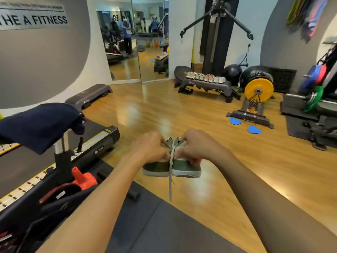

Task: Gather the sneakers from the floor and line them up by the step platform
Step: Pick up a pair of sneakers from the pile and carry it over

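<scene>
Head view: both hands hold a pair of dark green sneakers in the air above the wooden floor. The left hand is curled around the left sneaker, and the right hand grips the right sneaker. The shoes touch side by side, and a grey lace dangles between them. Across the room, a row of pale sneakers lines the top of the step platform.

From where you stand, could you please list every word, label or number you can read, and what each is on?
"THE A FITNESS": wall sign, first letter cut by the frame edge.
Smaller line above it: too blurred to read.
Logo on the treadmill: too small to read.
Mark on the near step platform: too small to read.
Lettering in the mirror: blurred, unreadable.
</scene>
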Tool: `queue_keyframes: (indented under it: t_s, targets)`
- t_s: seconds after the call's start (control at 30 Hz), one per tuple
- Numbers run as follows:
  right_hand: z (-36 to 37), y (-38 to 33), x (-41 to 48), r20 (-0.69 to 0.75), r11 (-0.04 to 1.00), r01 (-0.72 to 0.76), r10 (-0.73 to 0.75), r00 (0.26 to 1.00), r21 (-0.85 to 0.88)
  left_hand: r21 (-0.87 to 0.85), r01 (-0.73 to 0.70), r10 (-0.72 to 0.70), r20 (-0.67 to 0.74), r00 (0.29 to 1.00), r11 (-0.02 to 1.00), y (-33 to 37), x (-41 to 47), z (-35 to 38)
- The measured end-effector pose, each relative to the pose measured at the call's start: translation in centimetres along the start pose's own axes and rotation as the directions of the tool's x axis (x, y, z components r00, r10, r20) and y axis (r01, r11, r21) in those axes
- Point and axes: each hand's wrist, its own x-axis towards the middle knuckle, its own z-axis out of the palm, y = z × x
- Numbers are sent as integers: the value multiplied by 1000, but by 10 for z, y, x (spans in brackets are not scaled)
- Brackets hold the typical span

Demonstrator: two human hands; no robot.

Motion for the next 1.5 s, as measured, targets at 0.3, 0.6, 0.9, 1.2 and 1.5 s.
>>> queue_keyframes:
  t_s: [0.3,0.6,0.9,1.2,1.5]
  targets:
    - [-99,61,165,-45,992,-65,70,997,111,-95,-89,97,78,992,991,20,222,-23]
    - [-172,120,355,-160,986,-127,144,977,107,-92,-222,225,24,974,971,23,457,-24]
    - [-268,192,539,-264,926,-199,290,920,322,-585,-15,61,58,996,811,27,707,-38]
    - [-354,292,770,-228,447,-64,567,791,892,-961,275,-329,273,904,-40,12,943,-36]
    - [-423,335,1010,-150,171,56,611,777,984,-906,110,-316,-27,948,409,-4,1177,-57]
